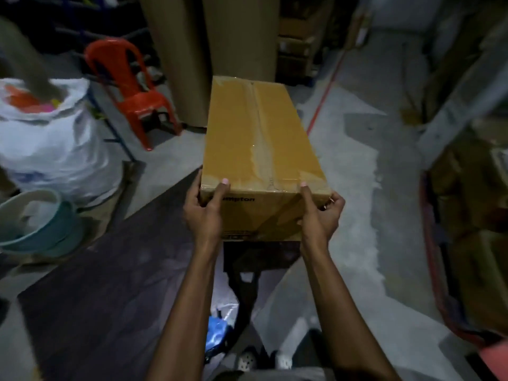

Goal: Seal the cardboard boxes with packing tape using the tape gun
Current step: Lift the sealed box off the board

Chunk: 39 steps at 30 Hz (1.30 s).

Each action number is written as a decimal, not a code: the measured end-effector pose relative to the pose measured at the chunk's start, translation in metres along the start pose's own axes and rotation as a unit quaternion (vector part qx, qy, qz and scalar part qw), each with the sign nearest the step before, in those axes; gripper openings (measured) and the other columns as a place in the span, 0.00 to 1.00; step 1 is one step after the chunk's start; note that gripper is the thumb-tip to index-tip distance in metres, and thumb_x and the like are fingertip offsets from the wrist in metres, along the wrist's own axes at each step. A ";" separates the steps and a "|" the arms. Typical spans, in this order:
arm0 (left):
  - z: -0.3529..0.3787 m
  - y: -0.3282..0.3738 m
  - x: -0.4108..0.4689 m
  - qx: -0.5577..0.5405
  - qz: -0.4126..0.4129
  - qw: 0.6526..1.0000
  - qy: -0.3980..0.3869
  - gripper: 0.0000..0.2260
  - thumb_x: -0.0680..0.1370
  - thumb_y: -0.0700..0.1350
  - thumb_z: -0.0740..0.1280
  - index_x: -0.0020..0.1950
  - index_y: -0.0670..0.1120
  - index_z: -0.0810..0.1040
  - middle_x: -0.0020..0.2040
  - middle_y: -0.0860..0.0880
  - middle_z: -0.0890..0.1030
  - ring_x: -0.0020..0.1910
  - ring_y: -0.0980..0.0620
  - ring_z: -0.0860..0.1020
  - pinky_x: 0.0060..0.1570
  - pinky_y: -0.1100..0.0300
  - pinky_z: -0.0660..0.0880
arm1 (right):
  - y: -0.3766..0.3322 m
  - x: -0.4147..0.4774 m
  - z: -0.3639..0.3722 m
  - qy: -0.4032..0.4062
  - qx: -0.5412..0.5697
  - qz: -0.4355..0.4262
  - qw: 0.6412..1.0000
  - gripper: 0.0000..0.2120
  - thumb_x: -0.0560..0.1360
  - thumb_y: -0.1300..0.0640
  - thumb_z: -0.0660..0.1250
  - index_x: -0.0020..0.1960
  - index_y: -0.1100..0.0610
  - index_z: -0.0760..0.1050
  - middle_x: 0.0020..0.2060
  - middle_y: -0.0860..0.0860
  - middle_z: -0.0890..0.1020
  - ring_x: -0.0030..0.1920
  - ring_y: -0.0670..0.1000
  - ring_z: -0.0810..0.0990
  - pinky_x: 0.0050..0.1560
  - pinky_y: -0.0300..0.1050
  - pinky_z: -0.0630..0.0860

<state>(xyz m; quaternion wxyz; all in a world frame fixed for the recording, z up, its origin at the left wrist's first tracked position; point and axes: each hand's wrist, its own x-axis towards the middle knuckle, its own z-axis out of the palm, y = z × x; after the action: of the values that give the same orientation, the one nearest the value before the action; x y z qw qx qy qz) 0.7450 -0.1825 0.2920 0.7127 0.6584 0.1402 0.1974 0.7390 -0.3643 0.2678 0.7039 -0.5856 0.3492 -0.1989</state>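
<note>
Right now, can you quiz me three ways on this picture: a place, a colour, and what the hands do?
1. Where is the chair? A) left of the box B) on it C) right of it
2. Its colour? A) blue B) red C) green
3. The left hand and right hand are: A) empty B) holding a tape gun C) gripping the box
Answers: A, it stands beyond the box's left side; B, red plastic; C, fingers curl round the box's near end.
</note>
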 end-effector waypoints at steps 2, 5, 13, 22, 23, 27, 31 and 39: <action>0.036 -0.014 -0.003 -0.009 -0.034 0.998 -0.052 0.25 0.74 0.50 0.77 0.70 0.51 0.78 0.59 0.54 0.84 0.57 0.58 0.83 0.52 0.58 0.82 | -0.008 0.023 -0.025 0.047 -0.012 -0.015 0.999 0.29 0.71 0.39 0.78 0.64 0.46 0.69 0.57 0.49 0.81 0.48 0.45 0.81 0.46 0.38 0.81; 0.094 -0.033 -0.018 -0.012 -0.082 0.989 -0.120 0.23 0.74 0.52 0.77 0.69 0.54 0.79 0.58 0.54 0.85 0.57 0.53 0.83 0.53 0.49 0.82 | -0.020 0.062 -0.064 0.115 -0.037 -0.043 0.992 0.30 0.73 0.41 0.77 0.68 0.49 0.68 0.59 0.49 0.77 0.52 0.50 0.78 0.44 0.31 0.71; 0.278 -0.079 -0.078 -0.011 -0.146 0.959 -0.242 0.21 0.76 0.47 0.76 0.68 0.51 0.79 0.56 0.54 0.85 0.51 0.62 0.83 0.45 0.67 0.78 | -0.030 0.201 -0.189 0.236 -0.088 -0.054 0.966 0.34 0.75 0.41 0.75 0.73 0.52 0.65 0.71 0.56 0.74 0.68 0.59 0.74 0.58 0.47 0.70; 0.454 -0.200 -0.114 0.141 -0.331 0.871 -0.333 0.27 0.78 0.53 0.74 0.75 0.58 0.69 0.66 0.54 0.79 0.60 0.51 0.78 0.61 0.41 0.72 | 0.040 0.379 -0.310 0.241 -0.113 0.009 0.964 0.32 0.72 0.46 0.79 0.67 0.56 0.67 0.61 0.49 0.71 0.62 0.49 0.70 0.59 0.43 0.68; 0.468 -0.214 -0.117 0.147 -0.351 0.864 -0.329 0.26 0.78 0.51 0.73 0.74 0.59 0.69 0.65 0.53 0.80 0.56 0.53 0.79 0.59 0.42 0.73 | 0.053 0.396 -0.317 0.244 -0.117 0.017 0.963 0.32 0.71 0.47 0.79 0.67 0.56 0.67 0.60 0.50 0.72 0.60 0.49 0.71 0.58 0.43 0.67; 0.508 -0.278 -0.127 0.163 -0.394 0.847 -0.318 0.16 0.79 0.48 0.73 0.65 0.57 0.76 0.54 0.54 0.85 0.52 0.52 0.82 0.55 0.40 0.79 | 0.110 0.451 -0.344 0.232 -0.130 0.028 0.964 0.28 0.70 0.49 0.80 0.60 0.53 0.66 0.53 0.48 0.77 0.54 0.53 0.77 0.53 0.46 0.75; 0.530 -0.344 -0.124 0.194 -0.410 0.833 -0.317 0.20 0.77 0.49 0.74 0.68 0.58 0.75 0.56 0.56 0.85 0.56 0.50 0.82 0.58 0.31 0.76 | 0.167 0.499 -0.359 0.204 -0.122 0.057 0.970 0.28 0.68 0.47 0.80 0.59 0.50 0.67 0.53 0.47 0.78 0.56 0.54 0.80 0.59 0.58 0.80; 0.554 -0.482 -0.115 0.259 -0.371 0.827 -0.335 0.24 0.75 0.37 0.73 0.68 0.54 0.77 0.60 0.55 0.83 0.58 0.47 0.82 0.51 0.53 0.81 | 0.290 0.566 -0.375 0.167 -0.188 0.135 0.958 0.30 0.66 0.56 0.79 0.61 0.54 0.67 0.56 0.57 0.80 0.54 0.58 0.83 0.52 0.57 0.82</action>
<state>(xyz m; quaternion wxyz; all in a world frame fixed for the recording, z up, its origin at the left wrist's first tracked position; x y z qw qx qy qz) 0.9452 -0.7518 -0.1418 0.5390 0.7428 0.1719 -0.3580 0.8124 -0.9431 -0.1843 0.5334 -0.6127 0.5690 -0.1276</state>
